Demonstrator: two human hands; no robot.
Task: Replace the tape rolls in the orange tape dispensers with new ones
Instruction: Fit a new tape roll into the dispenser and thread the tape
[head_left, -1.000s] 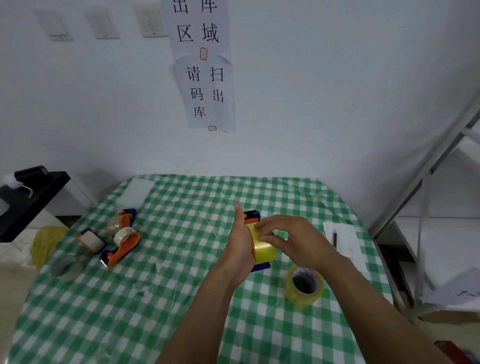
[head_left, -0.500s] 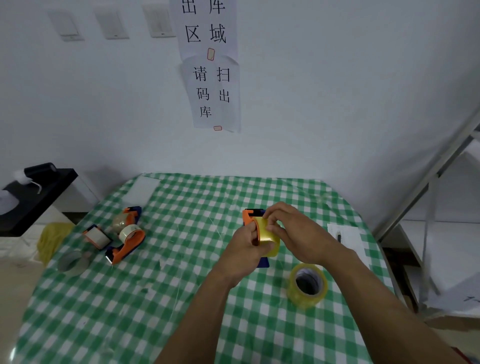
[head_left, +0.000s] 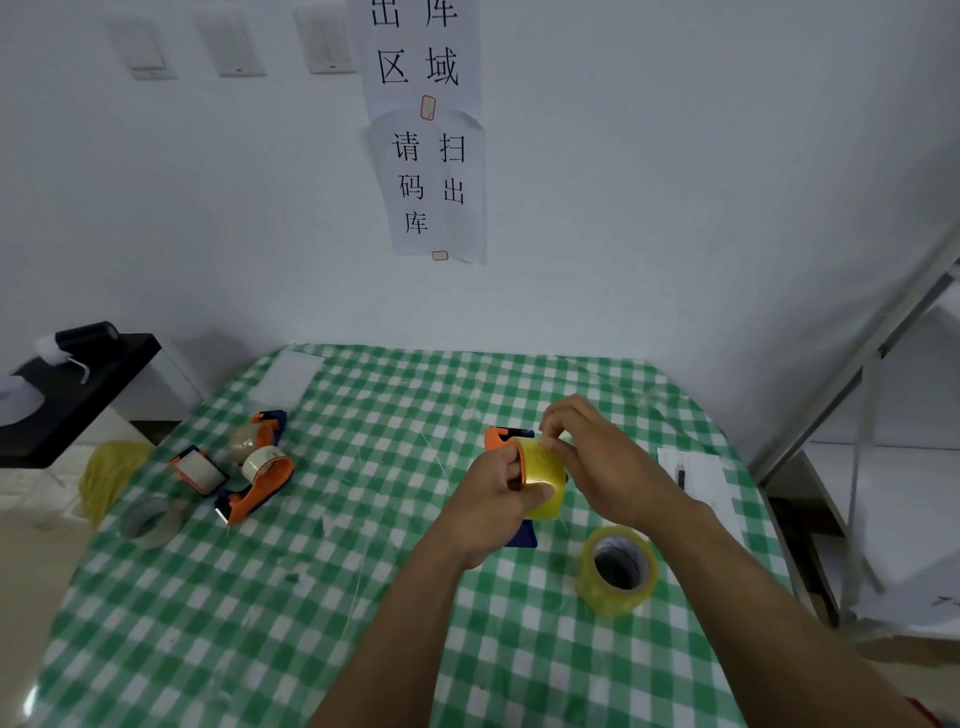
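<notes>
My left hand (head_left: 493, 499) grips an orange and blue tape dispenser (head_left: 501, 439) above the middle of the table, with a yellow tape roll (head_left: 545, 480) sitting in it. The fingertips of my right hand (head_left: 597, 457) pinch the top edge of that roll. A second yellow tape roll (head_left: 618, 569) lies on the cloth at the right, just below my right wrist. At the left lie two more orange dispensers: one (head_left: 260, 488) holding a nearly used-up white roll, and one (head_left: 260, 434) behind it with a pale roll.
The green checked tablecloth (head_left: 311, 597) covers the table. A small orange-framed piece (head_left: 197, 470) and a grey empty tape core (head_left: 148, 522) sit near the left edge. White paper with a pen (head_left: 693, 478) lies at the right. A black shelf (head_left: 72, 389) stands to the left.
The dispenser with the yellow roll has turned in my left hand, whose fingers now wrap around it. My right hand has shifted from covering the roll to pinching its upper edge.
</notes>
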